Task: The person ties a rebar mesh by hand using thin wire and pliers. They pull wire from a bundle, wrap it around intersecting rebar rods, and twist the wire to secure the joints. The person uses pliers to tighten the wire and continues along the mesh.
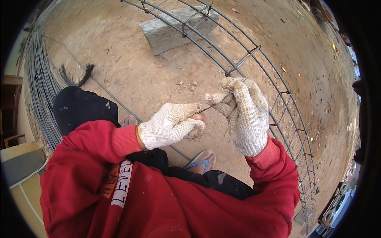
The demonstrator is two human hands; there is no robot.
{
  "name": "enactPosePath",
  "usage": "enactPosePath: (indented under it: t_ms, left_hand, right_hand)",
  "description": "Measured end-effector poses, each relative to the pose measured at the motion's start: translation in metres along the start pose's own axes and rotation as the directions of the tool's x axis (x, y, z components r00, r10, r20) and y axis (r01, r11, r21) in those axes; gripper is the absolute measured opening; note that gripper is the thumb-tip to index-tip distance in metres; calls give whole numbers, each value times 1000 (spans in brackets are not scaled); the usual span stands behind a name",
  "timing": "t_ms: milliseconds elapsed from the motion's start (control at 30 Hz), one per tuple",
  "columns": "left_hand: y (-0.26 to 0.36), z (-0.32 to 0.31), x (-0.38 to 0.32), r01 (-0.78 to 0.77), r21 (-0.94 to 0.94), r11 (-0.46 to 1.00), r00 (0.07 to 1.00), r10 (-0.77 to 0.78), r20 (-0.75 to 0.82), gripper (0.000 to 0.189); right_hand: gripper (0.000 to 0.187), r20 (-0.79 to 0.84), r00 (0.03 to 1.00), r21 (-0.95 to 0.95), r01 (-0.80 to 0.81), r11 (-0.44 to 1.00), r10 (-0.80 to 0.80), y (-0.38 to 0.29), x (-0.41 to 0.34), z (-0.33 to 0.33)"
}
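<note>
My left hand point(169, 125), in a white knitted glove, pinches one end of a short dark length of thin wire point(207, 108) between thumb and fingers. A bare fingertip shows through this glove. The wire's other end runs into the curled fingers of my right hand point(247, 116), gloved the same way, with worn yellowish fingertips. Just beyond my right hand curves a long rebar cage point(235, 67) of steel bars joined by square stirrups. Whether the right fingers touch a bar of the cage is hard to tell.
A rough concrete block point(178, 32) lies beneath the cage's far part. Long steel rods point(40, 77) are bundled at the left, beside a bunch of black tie wires point(78, 78). One thin rod point(110, 92) crosses the dirt ground past my sandalled feet point(202, 162).
</note>
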State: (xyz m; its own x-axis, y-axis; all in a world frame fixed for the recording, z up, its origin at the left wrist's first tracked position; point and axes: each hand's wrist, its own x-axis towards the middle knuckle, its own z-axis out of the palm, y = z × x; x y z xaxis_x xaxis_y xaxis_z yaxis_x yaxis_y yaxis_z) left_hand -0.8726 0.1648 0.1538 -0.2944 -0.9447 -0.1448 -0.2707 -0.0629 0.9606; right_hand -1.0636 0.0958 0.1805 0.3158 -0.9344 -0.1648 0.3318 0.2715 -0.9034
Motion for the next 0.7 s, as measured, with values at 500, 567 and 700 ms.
enactPosePath:
  t_ms: [500, 567, 700]
  left_hand:
    - [-13, -16, -23, -609, 667, 430, 790, 402, 463, 39]
    - [-17, -17, -17, -606, 672, 426, 792, 406, 457, 43]
    - [-27, -35, 7, -424, 882, 205, 720, 667, 191, 50]
  right_hand:
    - [15, -206, 950, -180, 200, 963, -236, -65, -40, -63]
    - [14, -212, 926, -207, 271, 940, -313, -70, -43, -71]
    - [18, -200, 877, -295, 372, 880, -437, -82, -44, -83]
